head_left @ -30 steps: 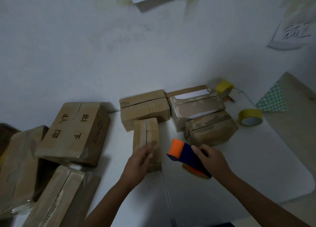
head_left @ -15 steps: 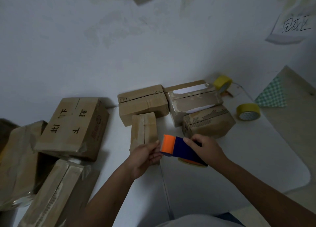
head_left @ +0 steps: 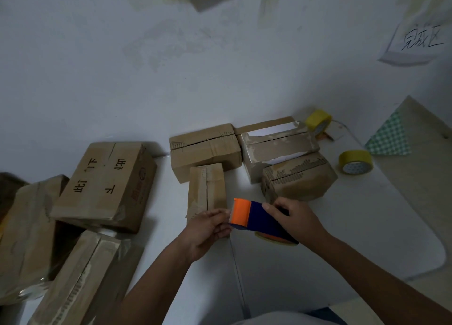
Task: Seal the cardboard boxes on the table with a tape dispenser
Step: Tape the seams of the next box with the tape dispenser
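white bench (head_left: 367, 227) against a wall: our right hand (head_left: 297, 220) grips the tape dispenser (head_left: 254, 218) just above the narrow box (head_left: 206, 189), while our left hand (head_left: 208, 228) pinches at its orange end, likely freeing tape to start the seam.

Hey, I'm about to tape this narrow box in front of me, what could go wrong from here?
1. Your left hand fingers sit right at the serrated orange front of the tape dispenser; a slip might nick them.
2. The narrow box is held by neither hand, so it may slide when tape pulls.
3. The boxes behind it crowd the stroke; the dispenser in your right hand could bump them.
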{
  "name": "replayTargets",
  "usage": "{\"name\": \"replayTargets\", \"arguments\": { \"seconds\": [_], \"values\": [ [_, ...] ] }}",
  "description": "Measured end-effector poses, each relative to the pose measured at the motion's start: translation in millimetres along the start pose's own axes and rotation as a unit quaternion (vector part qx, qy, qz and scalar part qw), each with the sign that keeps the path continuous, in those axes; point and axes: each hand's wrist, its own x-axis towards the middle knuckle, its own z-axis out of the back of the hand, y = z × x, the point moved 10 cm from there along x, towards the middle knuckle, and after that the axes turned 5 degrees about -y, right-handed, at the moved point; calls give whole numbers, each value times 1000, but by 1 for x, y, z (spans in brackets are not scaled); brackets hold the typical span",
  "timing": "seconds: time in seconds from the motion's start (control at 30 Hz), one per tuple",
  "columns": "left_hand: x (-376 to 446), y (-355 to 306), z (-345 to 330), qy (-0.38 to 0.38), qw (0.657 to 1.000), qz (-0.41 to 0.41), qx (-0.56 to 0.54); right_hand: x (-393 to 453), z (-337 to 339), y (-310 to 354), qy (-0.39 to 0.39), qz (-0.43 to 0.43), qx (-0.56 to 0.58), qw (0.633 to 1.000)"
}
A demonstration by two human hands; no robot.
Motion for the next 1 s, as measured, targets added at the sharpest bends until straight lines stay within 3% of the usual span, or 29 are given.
{"name": "replayTargets", "arguments": {
  "seconds": [0.3,0.6,0.9,1.0],
  "values": [
    [1,1,5,-1,998,-14,64,-2,-4,1,5,11,5,1000],
    [2,-9,16,-63,985,-58,153,-1,-7,8,14,36,-32,999],
    [-3,-12,34,-86,977,-95,173,4,-20,23,56,77,-132,987],
    [-10,-14,70,-138,973,-98,155,8,-20,19,74,91,-173,978]
  ]
}}
